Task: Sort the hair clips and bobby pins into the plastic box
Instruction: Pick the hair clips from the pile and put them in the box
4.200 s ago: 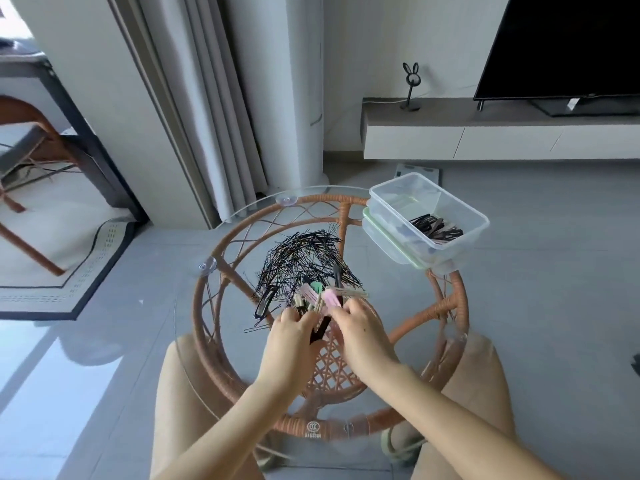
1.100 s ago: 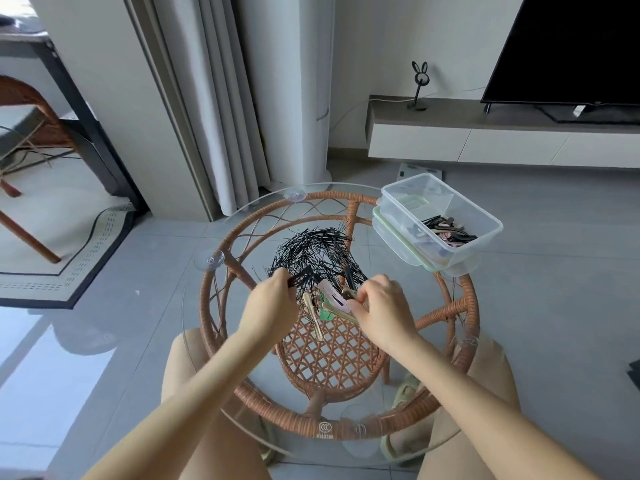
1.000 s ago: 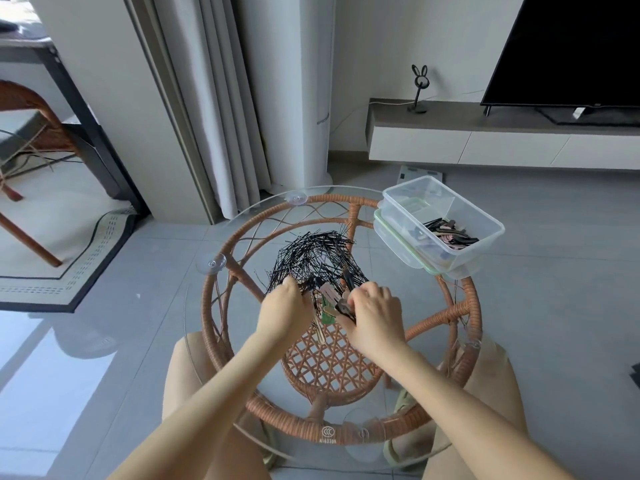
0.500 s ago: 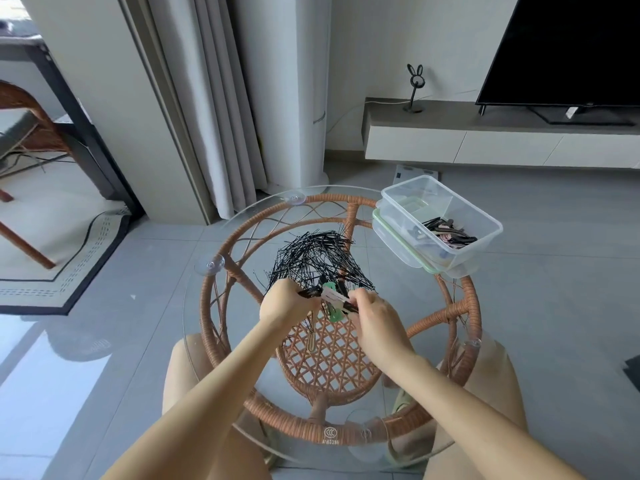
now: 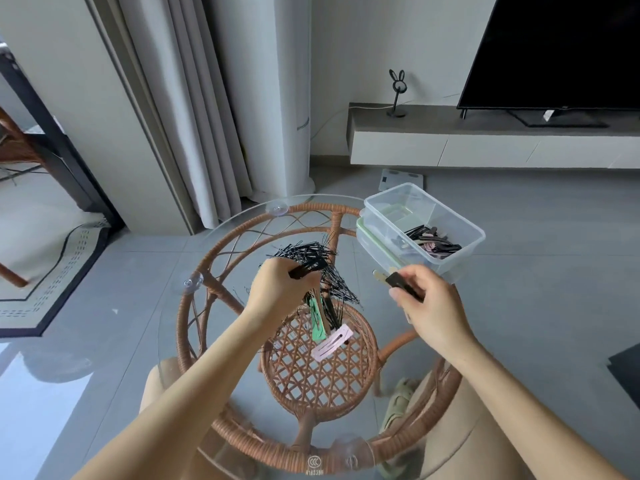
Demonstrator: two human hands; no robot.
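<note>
A clear plastic box (image 5: 460, 225) stands at the far right edge of the round glass table (image 5: 180, 327), with dark and pinkish clips lying in it. A heap of black bobby pins (image 5: 341, 289) lies mid-table. Just in front of the heap lie a green hair clip (image 5: 317, 322) and a pink hair clip (image 5: 332, 345). My left hand (image 5: 280, 292) is at the heap, pinching a black clip (image 5: 304, 270). My right hand (image 5: 433, 306) is lifted near the box and holds a black clip (image 5: 403, 287) together with a beige one.
The glass top rests on a rattan frame (image 5: 322, 372); a green-rimmed lid (image 5: 367, 233) lies under the box. My knees are under the near edge. Beyond are a curtain (image 5: 194, 109), a low TV stand (image 5: 485, 136) and a rug (image 5: 41, 278) at left.
My right hand has lifted clips away from the heap and moved right toward the box. My left hand has shifted up onto the bobby pin heap. The green and pink clips now lie uncovered.
</note>
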